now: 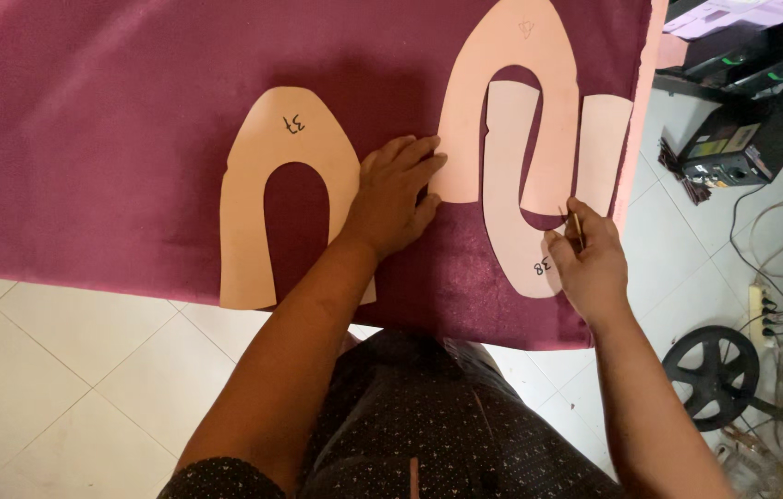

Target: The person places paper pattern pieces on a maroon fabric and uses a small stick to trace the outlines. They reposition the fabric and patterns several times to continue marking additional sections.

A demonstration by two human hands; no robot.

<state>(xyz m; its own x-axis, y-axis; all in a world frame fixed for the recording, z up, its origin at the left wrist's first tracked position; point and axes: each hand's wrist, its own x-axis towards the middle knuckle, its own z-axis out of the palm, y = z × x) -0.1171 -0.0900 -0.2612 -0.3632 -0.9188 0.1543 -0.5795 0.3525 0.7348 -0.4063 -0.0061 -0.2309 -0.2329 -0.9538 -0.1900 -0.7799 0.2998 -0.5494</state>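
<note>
Hands [391, 194] on peach paper patterns [511, 166]

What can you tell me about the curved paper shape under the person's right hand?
The lower U-shaped template is a pale peach cut-out that looks like thin card, with handwriting near its bend. It lies flat on the maroon cloth, open end away from the person, interlocked with an inverted, larger template. The right hand rests on its bend, holding a thin pen-like tool at its inner edge.
</note>
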